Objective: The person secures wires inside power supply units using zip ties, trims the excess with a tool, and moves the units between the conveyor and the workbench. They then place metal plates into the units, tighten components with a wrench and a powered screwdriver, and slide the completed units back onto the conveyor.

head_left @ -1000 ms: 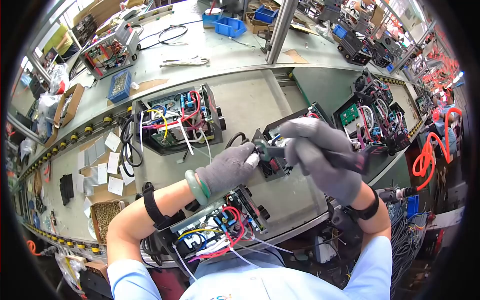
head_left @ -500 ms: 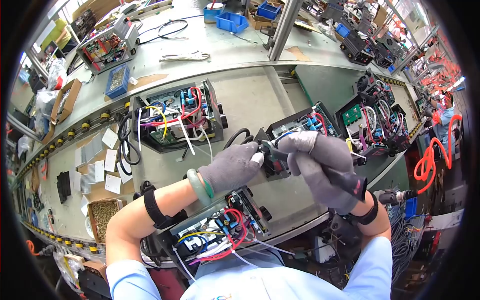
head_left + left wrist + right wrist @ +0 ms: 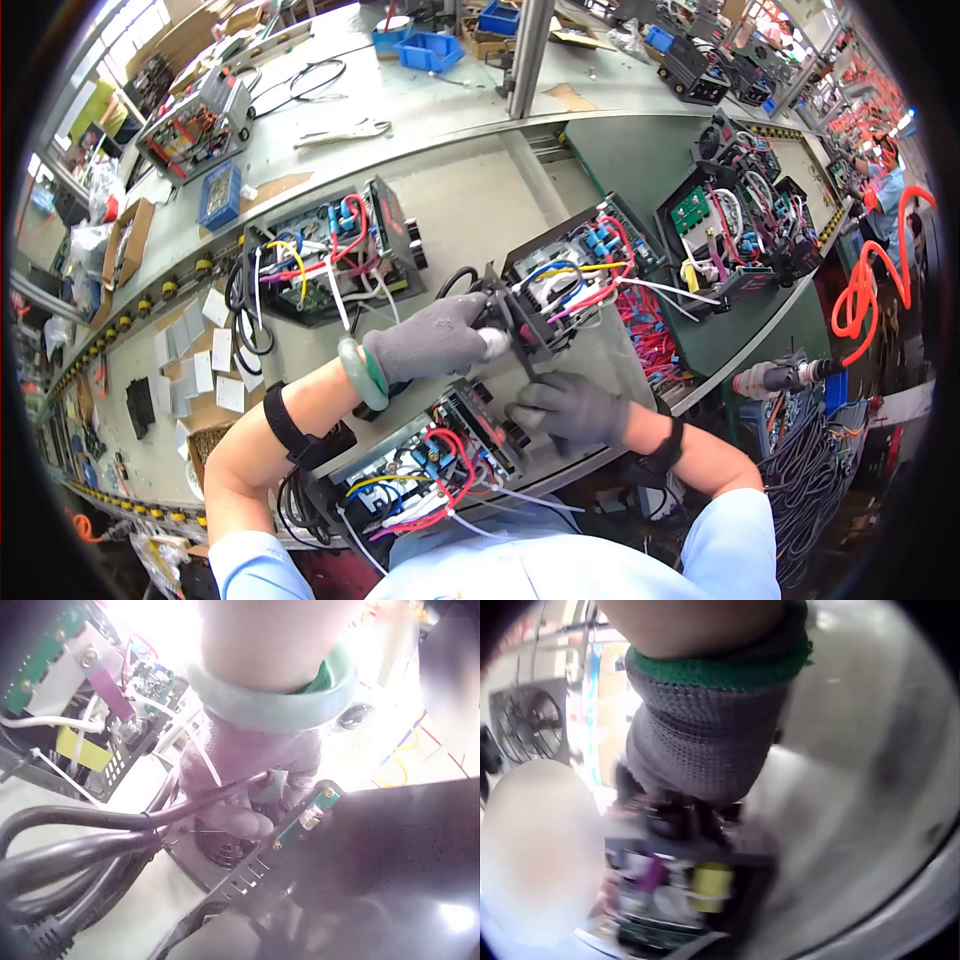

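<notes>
My gloved left hand (image 3: 430,338) curls its fingers at the black end panel (image 3: 520,312) of an open electronic unit (image 3: 575,262). In the left wrist view, a thick black cable (image 3: 202,799) runs into that hand's grip, and a fingertip (image 3: 251,825) lies over the round fan grille (image 3: 221,851). My gloved right hand (image 3: 572,408) is just below the panel's near corner, its fingers curled round a dark hand tool (image 3: 562,446). Most of the tool is hidden by the hand. The right wrist view is blurred.
Similar open units stand near my body (image 3: 425,465), at the left (image 3: 325,255) and at the right (image 3: 740,220). Red wires (image 3: 650,345) lie bundled beside the worked unit. White plates (image 3: 222,350) are at left; an orange air hose (image 3: 865,310) hangs at right.
My right hand has moved down and left with the tool, away from the panel's cable side, uncovering the unit's wires. The left hand stays at the panel; the unit appears slightly turned.
</notes>
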### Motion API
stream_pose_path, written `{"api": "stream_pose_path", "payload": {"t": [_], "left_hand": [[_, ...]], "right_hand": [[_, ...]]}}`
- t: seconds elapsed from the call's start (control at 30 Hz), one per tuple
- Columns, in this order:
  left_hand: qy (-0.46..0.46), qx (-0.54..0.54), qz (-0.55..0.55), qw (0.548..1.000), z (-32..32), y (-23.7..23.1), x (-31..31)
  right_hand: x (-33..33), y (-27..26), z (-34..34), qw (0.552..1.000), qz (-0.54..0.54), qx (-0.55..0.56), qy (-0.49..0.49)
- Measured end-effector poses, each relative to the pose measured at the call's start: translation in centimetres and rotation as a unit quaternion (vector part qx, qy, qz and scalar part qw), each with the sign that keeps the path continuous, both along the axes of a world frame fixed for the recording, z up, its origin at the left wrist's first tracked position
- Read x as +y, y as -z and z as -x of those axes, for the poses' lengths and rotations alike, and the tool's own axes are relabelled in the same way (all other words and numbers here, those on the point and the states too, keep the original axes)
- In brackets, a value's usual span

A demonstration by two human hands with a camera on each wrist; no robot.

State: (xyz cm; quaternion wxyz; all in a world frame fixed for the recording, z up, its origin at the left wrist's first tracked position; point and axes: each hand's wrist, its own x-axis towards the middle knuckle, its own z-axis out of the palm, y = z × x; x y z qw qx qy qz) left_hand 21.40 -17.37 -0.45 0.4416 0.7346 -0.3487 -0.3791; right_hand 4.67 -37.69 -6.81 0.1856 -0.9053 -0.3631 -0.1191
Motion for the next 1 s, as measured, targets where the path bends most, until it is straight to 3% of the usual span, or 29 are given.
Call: {"api": "stream_pose_path", "payload": {"t": [0.03,0.07,0.17,0.23,0.3,0.37,0.47,0.5,0.53,0.6,0.63,0.67,0.7,0.73,0.77,0.8,0.83,0.9,0.93,1.0], "left_hand": [[0.020,0.111,-0.093,0.989,-0.2,-1.2,-0.3],[-0.015,0.164,-0.088,0.982,-0.3,-1.7,-0.8],[0.006,0.141,-0.099,0.985,-0.9,-1.3,-1.3],[-0.004,0.118,-0.098,0.988,-1.0,0.4,-1.2],[-0.004,-0.152,-0.043,0.987,-0.5,1.1,-1.5],[-0.019,-0.090,-0.047,0.995,-0.2,1.1,-1.4],[-0.043,-0.146,-0.014,0.988,0.2,1.6,-1.3],[-0.044,-0.146,-0.013,0.988,0.1,1.4,-1.2],[-0.044,-0.216,-0.041,0.975,0.2,0.9,-1.2],[-0.041,-0.330,-0.072,0.940,0.2,0.6,-1.1],[-0.040,-0.328,-0.069,0.941,0.3,0.6,-1.1],[-0.037,-0.345,-0.069,0.935,0.5,0.5,-1.1],[-0.034,-0.363,-0.068,0.929,0.6,0.3,-1.2],[-0.027,-0.370,-0.074,0.926,0.8,-0.4,-1.3],[-0.021,-0.369,-0.072,0.926,0.7,-0.3,-1.5],[-0.016,-0.400,-0.104,0.911,0.5,-0.1,-1.7],[-0.011,-0.429,-0.136,0.893,0.2,-0.1,-1.7],[-0.024,-0.444,-0.121,0.888,-0.6,0.4,-1.5],[-0.042,-0.535,-0.053,0.842,-1.6,1.7,-1.5],[-0.062,-0.667,0.071,0.739,-3.3,2.8,-1.6]], "right_hand": [[-0.4,3.8,0.2,1.000,-0.007,-0.008,0.010],[-0.6,4.8,0.0,1.000,-0.007,-0.011,0.012],[-0.8,5.8,-0.7,0.998,0.059,0.035,-0.008],[-0.9,4.3,-1.7,0.993,0.101,0.026,-0.053],[-0.6,3.8,-1.4,0.992,0.113,0.060,-0.013],[0.0,3.1,-1.4,0.987,0.122,0.099,0.026],[1.7,-1.3,-2.6,0.975,0.169,0.136,-0.034],[2.7,-5.0,-2.9,0.973,0.148,0.175,-0.014],[3.3,-8.0,-3.4,0.969,0.126,0.213,0.005],[3.1,-11.4,-6.3,0.987,-0.144,0.070,-0.014],[2.2,-11.4,-8.4,0.994,-0.106,-0.032,0.024],[2.2,-13.3,-10.5,0.985,-0.145,0.034,0.083],[2.8,-13.1,-12.9,0.979,-0.117,0.050,0.163],[2.4,-11.8,-15.6,0.984,-0.096,0.069,0.134],[1.7,-9.7,-18.0,0.975,0.017,0.177,0.136],[1.3,-8.5,-19.9,0.941,0.129,0.282,0.133],[1.9,-9.4,-20.8,0.892,0.115,0.400,0.177],[1.8,-7.7,-21.9,0.914,0.170,0.343,0.136],[1.6,-7.2,-23.0,0.912,0.174,0.344,0.137],[2.4,-7.3,-24.5,0.843,0.100,0.497,0.180]]}}
